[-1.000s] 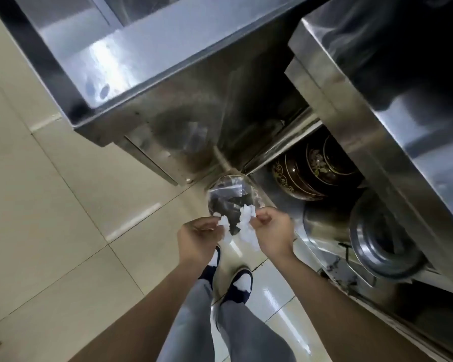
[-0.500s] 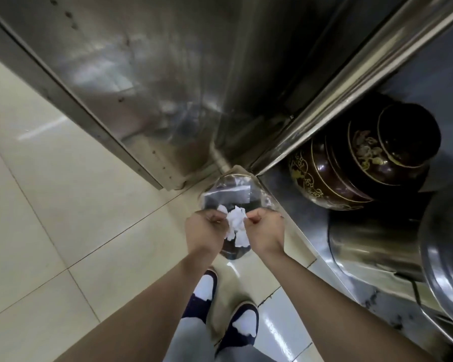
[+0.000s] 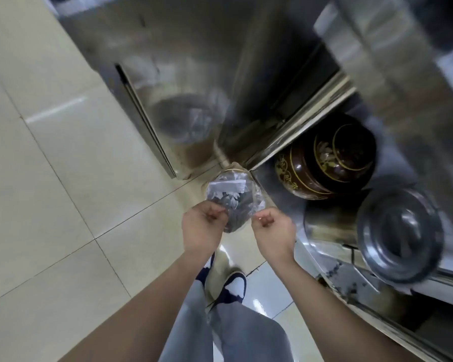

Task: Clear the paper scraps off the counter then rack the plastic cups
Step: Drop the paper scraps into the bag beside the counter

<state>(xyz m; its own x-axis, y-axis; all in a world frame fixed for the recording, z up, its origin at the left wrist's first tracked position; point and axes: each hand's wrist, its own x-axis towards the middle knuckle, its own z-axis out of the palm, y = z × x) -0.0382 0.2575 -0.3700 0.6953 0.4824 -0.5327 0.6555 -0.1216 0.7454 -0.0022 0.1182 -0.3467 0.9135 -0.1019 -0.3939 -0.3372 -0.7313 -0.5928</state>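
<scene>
A small bin lined with a clear plastic bag [image 3: 233,205] stands on the floor at the corner of a steel cabinet. White paper scraps [image 3: 226,184] lie inside it on dark contents. My left hand [image 3: 202,227] hovers at the bin's near left rim and my right hand [image 3: 272,231] at its near right rim. Both have the fingers curled in, and no paper shows in either. No plastic cups or counter top are in view.
Brown lacquer bowls with gold patterns [image 3: 324,163] lie on a low steel shelf to the right, beside a dark round metal lid [image 3: 400,231]. The steel cabinet front [image 3: 181,74] rises behind the bin. My feet [image 3: 233,286] stand on the beige tile floor [image 3: 50,205].
The white paper scraps pinched between both hands have left my fingers and dropped into the bin. My hands have drawn slightly apart.
</scene>
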